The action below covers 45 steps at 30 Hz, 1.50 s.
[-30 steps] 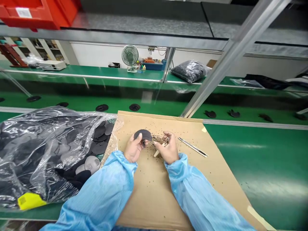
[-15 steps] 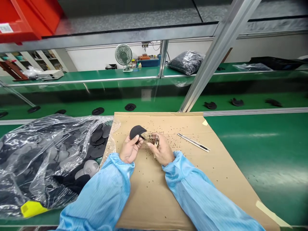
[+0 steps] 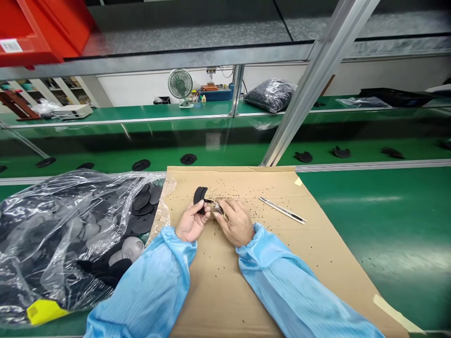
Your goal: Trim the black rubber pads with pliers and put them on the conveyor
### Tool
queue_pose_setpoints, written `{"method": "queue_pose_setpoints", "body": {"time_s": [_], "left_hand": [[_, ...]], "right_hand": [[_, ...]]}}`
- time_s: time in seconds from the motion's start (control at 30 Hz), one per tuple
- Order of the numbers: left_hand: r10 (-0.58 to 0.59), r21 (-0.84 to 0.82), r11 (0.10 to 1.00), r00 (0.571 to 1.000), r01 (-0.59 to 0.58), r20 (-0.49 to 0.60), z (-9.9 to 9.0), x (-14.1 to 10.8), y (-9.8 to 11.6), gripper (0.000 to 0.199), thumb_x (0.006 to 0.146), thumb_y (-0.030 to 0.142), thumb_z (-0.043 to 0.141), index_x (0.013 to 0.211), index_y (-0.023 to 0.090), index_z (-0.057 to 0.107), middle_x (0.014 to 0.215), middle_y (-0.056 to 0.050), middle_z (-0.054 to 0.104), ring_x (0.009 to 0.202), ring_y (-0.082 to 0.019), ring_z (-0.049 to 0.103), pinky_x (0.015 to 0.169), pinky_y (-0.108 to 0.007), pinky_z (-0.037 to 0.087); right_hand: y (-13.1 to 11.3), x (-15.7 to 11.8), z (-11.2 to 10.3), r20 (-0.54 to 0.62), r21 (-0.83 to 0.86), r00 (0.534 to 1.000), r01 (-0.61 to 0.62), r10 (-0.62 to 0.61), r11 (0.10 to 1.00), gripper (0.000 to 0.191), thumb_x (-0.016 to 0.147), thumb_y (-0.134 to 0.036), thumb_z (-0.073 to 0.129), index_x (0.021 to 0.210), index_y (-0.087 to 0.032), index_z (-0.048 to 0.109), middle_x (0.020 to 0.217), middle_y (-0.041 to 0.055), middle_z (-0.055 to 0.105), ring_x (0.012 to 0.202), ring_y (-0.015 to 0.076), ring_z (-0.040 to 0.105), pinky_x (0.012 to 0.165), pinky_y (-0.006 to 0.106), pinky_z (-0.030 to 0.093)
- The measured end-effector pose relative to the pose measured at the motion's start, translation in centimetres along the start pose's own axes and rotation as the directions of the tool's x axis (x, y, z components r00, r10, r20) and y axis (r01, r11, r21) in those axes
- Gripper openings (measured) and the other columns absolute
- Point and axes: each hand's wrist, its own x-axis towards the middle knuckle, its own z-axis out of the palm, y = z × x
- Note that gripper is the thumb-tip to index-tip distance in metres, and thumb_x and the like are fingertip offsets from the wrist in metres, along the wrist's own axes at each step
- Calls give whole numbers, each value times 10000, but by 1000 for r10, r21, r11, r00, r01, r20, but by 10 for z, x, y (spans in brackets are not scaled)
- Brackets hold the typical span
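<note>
the left hand (image 3: 192, 223) pinches a curved black pad (image 3: 200, 197) between thumb and fingers, held up over a cardboard sheet (image 3: 225, 291). the pad is seen nearly edge-on, so its long axis runs roughly upright in the view, leaning slightly, with its rounded edge pointing away from the person. the right hand (image 3: 237, 223) sits close beside the left, nearly touching it, and closes on a small metal tool (image 3: 218, 207), mostly hidden by the fingers, whose tip reaches toward the pad. black crumbs (image 3: 225, 192) lie scattered over the cardboard around both hands. a slim metal craft knife (image 3: 283, 210) lies on the cardboard to the right of the right hand, well clear of it. to the left, a clear plastic bag (image 3: 70, 234) holds more black pads and lies against the cardboard's edge on the green counter (image 3: 369, 211). both arms wear light blue sleeves (image 3: 148, 286) gathered at the wrists. further off, black pieces (image 3: 188, 159) sit spaced along a green surface beyond a metal rail (image 3: 373, 165).
</note>
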Motion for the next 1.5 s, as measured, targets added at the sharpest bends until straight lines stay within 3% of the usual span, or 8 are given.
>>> {"method": "queue_pose_setpoints", "body": {"time_s": [0.3, 0.83, 0.93, 1.1, 1.23, 1.3, 1.37, 1.5], "left_hand": [[-47, -25, 999, 999, 46, -10, 1, -1, 0, 170, 881, 32, 459, 794, 65, 602, 679, -41, 642, 572, -89, 633, 529, -164, 566], [-115, -127, 986, 992, 107, -57, 7, -7, -4, 218, 932, 60, 391, 821, 60, 579, 693, -39, 641, 589, -77, 645, 552, -154, 572], [-89, -113, 990, 995, 82, -55, 6, -5, -5, 203, 927, 54, 398, 832, 66, 577, 710, -44, 639, 603, -77, 641, 562, -160, 569], [41, -127, 991, 999, -42, -11, 3, -1, -3, 72, 881, 89, 515, 864, 112, 580, 750, -29, 636, 542, -68, 584, 452, -150, 483], [29, -123, 992, 1000, -29, -6, 3, 0, 2, 91, 882, 154, 521, 887, 103, 597, 810, -83, 658, 761, -178, 659, 638, -294, 567], [20, -113, 993, 1000, -21, -13, 3, -1, 3, 101, 882, 139, 505, 863, 98, 595, 758, -83, 648, 779, -195, 660, 690, -336, 570], [20, -84, 996, 999, -22, -28, 3, -2, 3, 63, 866, 114, 526, 848, 108, 586, 690, -45, 618, 644, -137, 628, 591, -255, 548], [-10, -64, 998, 999, 8, -30, -1, 0, 3, 43, 840, 118, 574, 873, 144, 565, 687, -8, 585, 491, -65, 508, 389, -137, 371]], "right_hand": [[1, 0, -1, -58, -117, 998, 18, -25, 993, 356, 937, -398, 458, 1199, -187, 576, 914, 86, 607, 832, 223, 528, 779, 343, 418], [-6, 3, -9, -19, -248, 999, 38, -44, 968, 253, 948, -283, 452, 1118, -192, 616, 800, 43, 610, 745, 182, 528, 714, 282, 378], [-6, 1, -6, -13, -198, 1000, 6, -9, 980, 252, 944, -281, 453, 1120, -197, 614, 804, 41, 615, 745, 179, 551, 697, 272, 394], [-2, -1, -2, -43, 59, 995, -89, 92, 994, 262, 919, -305, 498, 1129, -183, 595, 859, 46, 625, 762, 171, 590, 723, 257, 448], [-2, -1, -4, -46, 118, 988, -144, 150, 983, 273, 912, -326, 502, 1128, -188, 597, 859, 55, 616, 783, 185, 593, 729, 280, 468], [-2, -1, -5, -25, 123, 989, -141, 145, 982, 279, 914, -330, 495, 1131, -185, 594, 862, 61, 615, 780, 191, 591, 730, 293, 476], [-3, -1, -5, -4, 130, 992, -124, 126, 984, 289, 915, -329, 492, 1145, -181, 583, 880, 67, 618, 790, 195, 590, 744, 304, 482], [-6, -2, -4, 47, 141, 998, -59, 53, 988, 296, 915, -307, 486, 1175, -185, 554, 945, 80, 629, 859, 202, 596, 795, 314, 486]]}}
